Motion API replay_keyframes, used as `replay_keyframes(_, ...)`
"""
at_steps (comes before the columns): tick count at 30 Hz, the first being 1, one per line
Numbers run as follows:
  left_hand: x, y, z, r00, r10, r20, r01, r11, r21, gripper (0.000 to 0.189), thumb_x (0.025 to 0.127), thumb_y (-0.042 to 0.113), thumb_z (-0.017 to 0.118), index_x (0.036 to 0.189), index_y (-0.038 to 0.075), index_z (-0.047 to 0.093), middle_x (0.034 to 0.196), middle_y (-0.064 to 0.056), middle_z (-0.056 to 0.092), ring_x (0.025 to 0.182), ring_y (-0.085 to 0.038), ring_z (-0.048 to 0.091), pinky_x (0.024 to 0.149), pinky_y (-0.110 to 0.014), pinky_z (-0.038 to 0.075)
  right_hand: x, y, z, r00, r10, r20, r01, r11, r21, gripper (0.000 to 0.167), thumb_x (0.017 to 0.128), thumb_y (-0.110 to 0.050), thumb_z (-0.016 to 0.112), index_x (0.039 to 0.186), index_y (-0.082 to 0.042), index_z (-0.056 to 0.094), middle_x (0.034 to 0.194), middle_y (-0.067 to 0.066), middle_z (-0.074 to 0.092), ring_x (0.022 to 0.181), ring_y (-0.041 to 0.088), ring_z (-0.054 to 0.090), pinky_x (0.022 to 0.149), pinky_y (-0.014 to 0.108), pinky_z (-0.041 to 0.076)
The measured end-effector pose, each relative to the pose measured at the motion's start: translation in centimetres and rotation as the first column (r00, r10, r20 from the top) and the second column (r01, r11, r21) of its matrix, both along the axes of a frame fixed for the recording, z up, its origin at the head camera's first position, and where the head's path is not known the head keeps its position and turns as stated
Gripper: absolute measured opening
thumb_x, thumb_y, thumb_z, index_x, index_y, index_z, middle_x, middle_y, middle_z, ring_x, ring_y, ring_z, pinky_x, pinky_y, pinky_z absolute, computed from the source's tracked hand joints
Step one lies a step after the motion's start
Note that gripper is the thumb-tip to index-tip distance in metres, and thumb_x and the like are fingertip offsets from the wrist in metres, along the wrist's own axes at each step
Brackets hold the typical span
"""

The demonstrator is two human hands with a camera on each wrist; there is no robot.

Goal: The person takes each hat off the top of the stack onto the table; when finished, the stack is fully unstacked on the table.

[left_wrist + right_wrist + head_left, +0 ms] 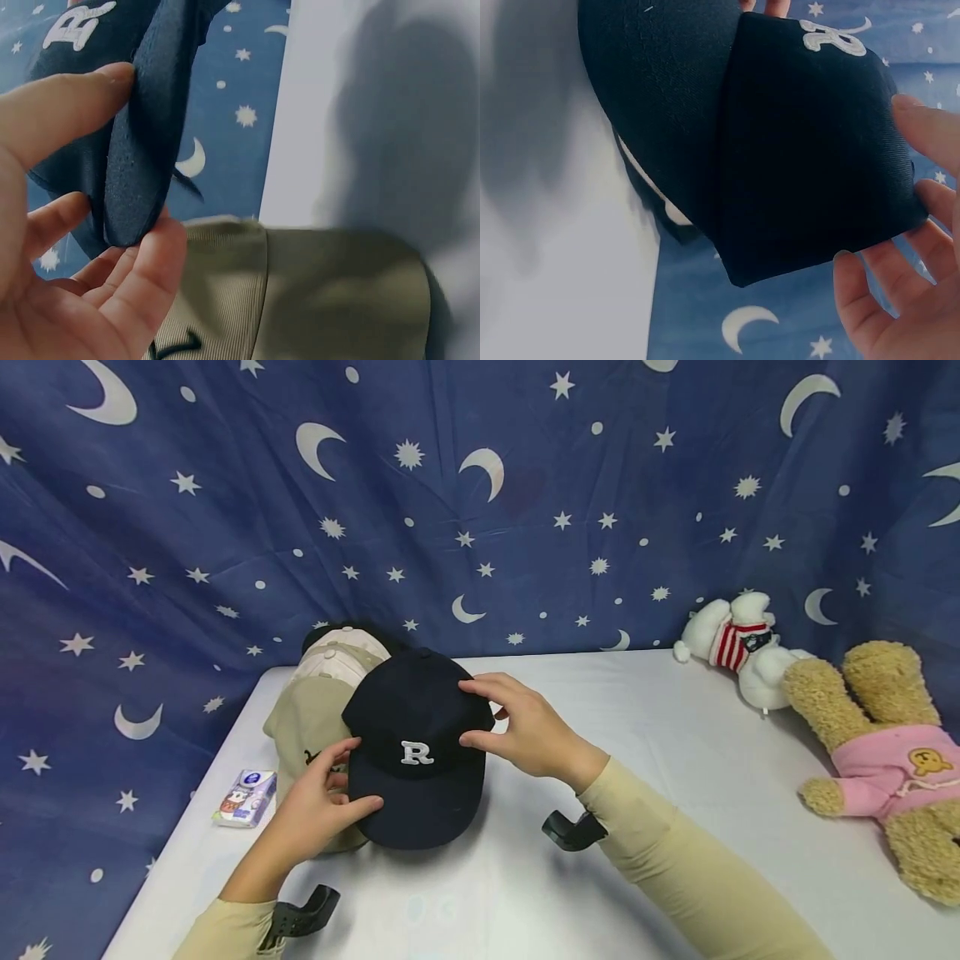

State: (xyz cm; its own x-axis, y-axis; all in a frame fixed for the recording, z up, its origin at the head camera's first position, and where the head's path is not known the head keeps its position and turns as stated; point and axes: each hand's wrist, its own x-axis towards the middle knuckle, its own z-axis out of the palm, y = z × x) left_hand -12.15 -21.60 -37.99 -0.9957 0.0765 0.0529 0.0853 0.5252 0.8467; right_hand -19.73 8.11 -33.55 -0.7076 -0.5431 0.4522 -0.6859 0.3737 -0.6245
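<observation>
A navy baseball cap (420, 702) with a white letter R on its front is held up between both hands, its brim toward the near side. My left hand (311, 810) grips the left edge where brim meets crown, the thumb on top and fingers (154, 270) underneath in the left wrist view. My right hand (536, 727) holds the right side of the crown, its thumb and fingertips (849, 262) on the fabric. Left of and partly behind the navy cap sits a khaki cap (311, 714), with a pale cap (341, 664) and a black edge behind it.
A small packet with a cartoon print (246, 797) lies left of the caps on the white table (585, 693). At the right are a white plush toy (720, 631) in red stripes and a brown teddy bear (825, 693) in pink. A blue star-and-moon curtain (525, 568) hangs behind.
</observation>
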Motion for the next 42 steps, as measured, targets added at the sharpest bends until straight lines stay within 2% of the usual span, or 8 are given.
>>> replay_keyframes(2,-0.2,0.6,0.1,1.000,-0.013,-0.001,0.013,1.000,0.005,0.083,0.080,0.009,0.085,0.148,0.002,0.039,0.137,-0.026,0.044,0.103,-0.031,0.062,0.075,-0.026,0.053,0.0,0.6,0.1,1.000,-0.011,-0.003,0.011,1.000,-0.002,0.060,0.085,-0.017,0.082,0.138,-0.003,0.058,0.136,0.007,0.057,0.119,0.020,0.055,0.085,0.038,0.053)
replay_keyframes(8,-1.1,2.3,0.0,0.998,-0.060,-0.001,0.060,0.997,0.040,0.083,0.080,0.007,0.084,0.149,0.000,0.039,0.137,-0.024,0.046,0.102,-0.029,0.063,0.076,-0.028,0.055,-0.2,2.4,0.3,0.999,-0.048,0.004,0.048,0.999,0.007,0.061,0.084,-0.015,0.083,0.138,-0.002,0.058,0.137,0.006,0.057,0.120,0.018,0.055,0.086,0.037,0.053)
replay_keyframes(14,-2.0,4.0,0.0,0.997,-0.061,0.040,0.061,0.998,0.015,0.084,0.080,0.011,0.085,0.151,0.007,0.040,0.140,-0.019,0.045,0.107,-0.029,0.059,0.083,-0.033,0.053,-0.4,4.2,0.2,0.996,-0.092,0.005,0.092,0.996,0.017,0.060,0.084,-0.014,0.083,0.137,-0.002,0.058,0.136,0.006,0.056,0.119,0.018,0.055,0.086,0.040,0.052)
replay_keyframes(20,-3.1,5.8,-0.4,0.996,-0.067,0.060,0.066,0.997,0.028,0.084,0.077,0.013,0.087,0.149,0.011,0.044,0.138,-0.015,0.048,0.100,-0.025,0.060,0.082,-0.036,0.053,-0.5,5.9,-0.1,0.991,-0.130,-0.005,0.130,0.991,0.017,0.060,0.084,-0.014,0.082,0.137,-0.002,0.058,0.137,0.007,0.057,0.118,0.020,0.056,0.085,0.040,0.052)
replay_keyframes(27,-4.5,8.1,-1.0,0.989,-0.143,0.040,0.140,0.987,0.077,0.084,0.077,0.009,0.085,0.150,0.007,0.043,0.137,-0.016,0.051,0.096,-0.025,0.066,0.079,-0.036,0.057,-0.9,8.1,-0.5,0.982,-0.190,-0.006,0.190,0.982,0.016,0.061,0.082,-0.013,0.084,0.137,-0.002,0.058,0.136,0.007,0.057,0.116,0.021,0.055,0.084,0.040,0.052)
replay_keyframes(34,-5.7,10.2,-0.8,0.979,-0.198,0.052,0.189,0.973,0.132,0.084,0.077,0.007,0.084,0.150,0.008,0.043,0.136,-0.012,0.053,0.097,-0.022,0.067,0.079,-0.035,0.057,-1.3,10.3,-0.6,0.964,-0.265,-0.014,0.265,0.964,0.019,0.061,0.081,-0.010,0.084,0.136,-0.001,0.058,0.136,0.012,0.056,0.112,0.025,0.056,0.083,0.041,0.053)
replay_keyframes(42,-6.8,12.5,-0.8,0.969,-0.238,0.060,0.229,0.965,0.129,0.083,0.078,0.008,0.084,0.150,0.008,0.043,0.137,-0.012,0.053,0.101,-0.022,0.066,0.080,-0.033,0.057,-1.7,12.2,-0.6,0.947,-0.321,-0.011,0.321,0.947,0.029,0.059,0.083,-0.010,0.083,0.135,0.000,0.058,0.136,0.014,0.056,0.113,0.026,0.056,0.081,0.031,0.051)
